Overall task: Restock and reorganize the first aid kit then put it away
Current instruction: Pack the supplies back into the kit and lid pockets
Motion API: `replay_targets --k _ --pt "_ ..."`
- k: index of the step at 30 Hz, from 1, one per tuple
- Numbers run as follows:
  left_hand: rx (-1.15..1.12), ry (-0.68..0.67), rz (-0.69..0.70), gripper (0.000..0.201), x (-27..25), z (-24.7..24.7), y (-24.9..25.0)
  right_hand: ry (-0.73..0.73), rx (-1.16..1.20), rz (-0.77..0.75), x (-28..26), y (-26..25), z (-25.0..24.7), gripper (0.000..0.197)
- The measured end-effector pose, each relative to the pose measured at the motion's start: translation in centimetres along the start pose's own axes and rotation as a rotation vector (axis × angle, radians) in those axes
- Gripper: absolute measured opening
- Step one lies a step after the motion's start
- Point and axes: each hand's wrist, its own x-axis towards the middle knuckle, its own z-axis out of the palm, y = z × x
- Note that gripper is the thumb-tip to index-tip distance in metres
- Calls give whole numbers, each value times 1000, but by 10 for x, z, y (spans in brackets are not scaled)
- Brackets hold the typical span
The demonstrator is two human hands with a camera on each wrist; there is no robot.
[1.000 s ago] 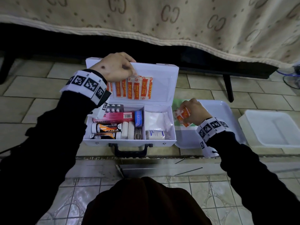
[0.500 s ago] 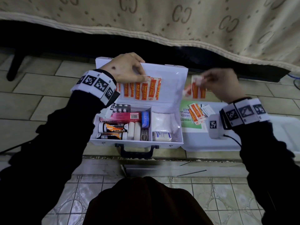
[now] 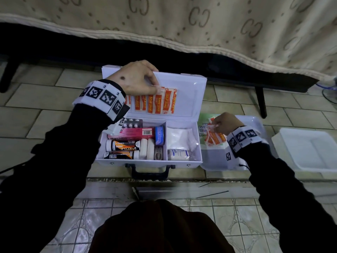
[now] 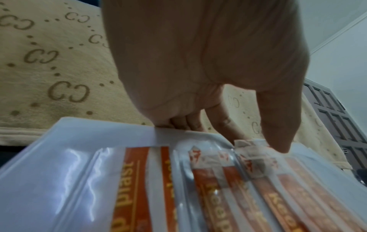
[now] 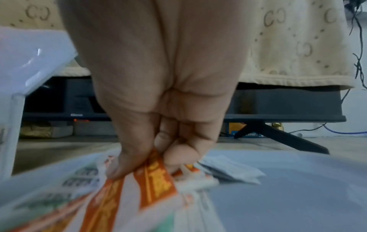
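The white first aid kit (image 3: 149, 162) lies open on the tiled floor, its lid (image 3: 187, 92) upright. A clear pocket in the lid holds several orange plasters (image 3: 160, 103) (image 4: 214, 188). My left hand (image 3: 155, 80) (image 4: 258, 138) grips the lid's top edge, fingers behind it and thumb pressing the plaster tops. My right hand (image 3: 213, 125) (image 5: 158, 157) pinches loose orange plasters (image 3: 215, 138) (image 5: 155, 185) on the tray (image 3: 218, 159) to the right of the kit. The base holds a pink box (image 3: 135, 133), orange tubes (image 3: 122, 145), a blue plaster roll (image 3: 159, 135) and gauze (image 3: 180, 137).
A green leaflet (image 3: 203, 123) lies under the loose plasters. A white bin (image 3: 310, 148) stands at the far right. Behind the kit hangs a beige blanket (image 3: 200, 24) above a dark gap with a black leg (image 3: 260, 103). A floor step (image 3: 164, 179) runs before the kit.
My right hand carried plasters from the tray up to the lid, then came back down onto the loose plasters on the tray. My left hand has stayed on the lid.
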Motion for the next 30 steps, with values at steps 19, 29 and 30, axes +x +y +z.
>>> replay_targets --k 19,29,30 --pt "0 8 5 18 -1 -2 0 646 329 -512 -28 -109 -93 21" --pt "-18 6 14 17 -2 -3 -1 489 144 -526 -27 -124 -80 21" --pt "-16 6 14 17 -2 -3 -1 466 129 -524 -26 -125 -79 21"
